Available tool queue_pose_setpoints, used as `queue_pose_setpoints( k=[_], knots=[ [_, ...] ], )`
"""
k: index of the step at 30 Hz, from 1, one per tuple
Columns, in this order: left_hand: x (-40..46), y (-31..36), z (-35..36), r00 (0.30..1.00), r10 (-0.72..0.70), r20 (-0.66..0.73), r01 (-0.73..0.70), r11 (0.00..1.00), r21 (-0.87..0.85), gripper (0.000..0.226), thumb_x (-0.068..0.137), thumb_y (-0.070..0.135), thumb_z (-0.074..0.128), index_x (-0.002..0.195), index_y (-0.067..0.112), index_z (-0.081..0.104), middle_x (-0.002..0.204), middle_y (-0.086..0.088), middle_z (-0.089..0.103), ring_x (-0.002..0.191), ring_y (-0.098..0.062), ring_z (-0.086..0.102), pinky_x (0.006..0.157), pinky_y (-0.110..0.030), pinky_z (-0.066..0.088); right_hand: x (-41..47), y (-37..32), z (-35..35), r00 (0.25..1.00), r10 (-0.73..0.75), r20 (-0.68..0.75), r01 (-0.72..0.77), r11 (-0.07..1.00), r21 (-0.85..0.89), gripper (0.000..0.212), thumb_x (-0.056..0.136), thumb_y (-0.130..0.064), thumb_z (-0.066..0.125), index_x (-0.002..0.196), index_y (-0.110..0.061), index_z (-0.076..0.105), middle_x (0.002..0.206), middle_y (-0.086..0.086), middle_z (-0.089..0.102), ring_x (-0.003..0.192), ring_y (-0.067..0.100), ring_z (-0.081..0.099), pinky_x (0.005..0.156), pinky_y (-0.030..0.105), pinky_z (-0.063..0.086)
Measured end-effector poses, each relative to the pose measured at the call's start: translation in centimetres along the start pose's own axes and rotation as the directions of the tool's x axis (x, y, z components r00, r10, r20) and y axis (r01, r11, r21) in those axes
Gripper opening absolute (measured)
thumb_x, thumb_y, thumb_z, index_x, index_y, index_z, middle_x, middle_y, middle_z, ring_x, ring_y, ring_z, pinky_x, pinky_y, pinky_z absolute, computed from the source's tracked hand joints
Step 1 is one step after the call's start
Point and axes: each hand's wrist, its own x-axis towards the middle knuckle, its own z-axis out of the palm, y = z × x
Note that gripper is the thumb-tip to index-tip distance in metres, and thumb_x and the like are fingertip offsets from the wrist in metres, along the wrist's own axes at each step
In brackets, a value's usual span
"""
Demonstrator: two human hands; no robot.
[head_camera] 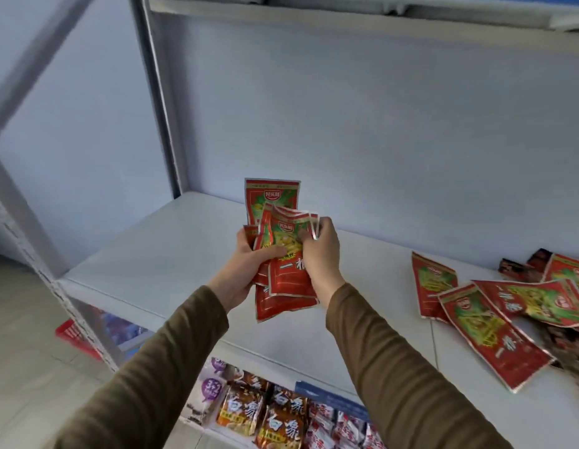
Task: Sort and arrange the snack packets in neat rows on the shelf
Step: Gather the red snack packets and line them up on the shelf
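White shelf: both hands' grip on red/green foil snack packets, fanned.

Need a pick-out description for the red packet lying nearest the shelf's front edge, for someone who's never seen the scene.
Start at the white shelf, then go to the loose pile of red packets on its right side. The target packet is the long red-and-green one lying diagonally, its lower corner nearest the front edge, overlapping the others.

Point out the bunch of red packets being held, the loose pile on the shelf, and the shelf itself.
held packets (289,270), head view, front packet's lower face
loose pile (495,332), head view, nearest packet's face
shelf (152,264), head view, bare board
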Motion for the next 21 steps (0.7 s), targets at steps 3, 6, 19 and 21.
queue_pose_setpoints(
  k=[3, 6, 19, 21],
  knots=[
    [1.3, 0.9, -2.2, 1.0, -0.005, 0.001, 0.005, 1.0, -0.029, 0.07, 0.085, 0.013, 0.081, 0.14, 0.023, 0.039, 0.126, -0.013, 0.069, 0.099, -0.031, 0.076, 0.075, -0.038, 0.063, 0.8, -1.3, 1.6, 0.988, 0.133, 0.075, -0.145, 0.971, 0.189, 0.005, 0.1, -0.028, 0.061, 0.101, -0.026, 0.057, 0.1, 0.001, 0.071, 0.089, 0.023, 0.074, 0.082, 0.045, 0.062],
    [2.7, 1.8, -4.2, 1.0, 0.011, -0.016, -0.011, 0.999, -0.039, 0.068, 0.086, 0.014, 0.08, 0.14, 0.022, 0.04, 0.126, -0.014, 0.069, 0.101, -0.032, 0.076, 0.078, -0.04, 0.063, 1.9, -1.8, 3.0, 0.941, 0.201, 0.272, -0.289, 0.897, 0.335, 0.016, 0.098, -0.03, 0.064, 0.111, -0.022, 0.061, 0.103, 0.006, 0.075, 0.089, 0.025, 0.076, 0.084, 0.05, 0.061],
    [7.2, 5.3, -14.2, 0.992, -0.1, -0.083, 0.098, 0.995, -0.027, 0.057, 0.091, 0.023, 0.077, 0.138, 0.022, 0.046, 0.12, -0.013, 0.074, 0.1, -0.034, 0.076, 0.082, -0.045, 0.063, 2.9, -1.6, 12.5, 0.723, 0.248, 0.645, -0.546, 0.776, 0.315, 0.061, 0.087, -0.058, 0.069, 0.135, -0.024, 0.053, 0.117, 0.01, 0.074, 0.102, 0.029, 0.074, 0.084, 0.045, 0.061],
    [7.9, 6.4, -16.1, 0.986, -0.158, -0.048, 0.159, 0.987, 0.019, 0.045, 0.095, 0.027, 0.072, 0.134, 0.021, 0.051, 0.114, -0.01, 0.077, 0.097, -0.03, 0.077, 0.079, -0.041, 0.063, 3.0, -2.0, 14.6, 0.754, 0.234, 0.614, -0.522, 0.781, 0.344, 0.049, 0.092, -0.051, 0.066, 0.133, -0.026, 0.054, 0.117, 0.009, 0.074, 0.103, 0.028, 0.074, 0.085, 0.044, 0.061]
  ],
)
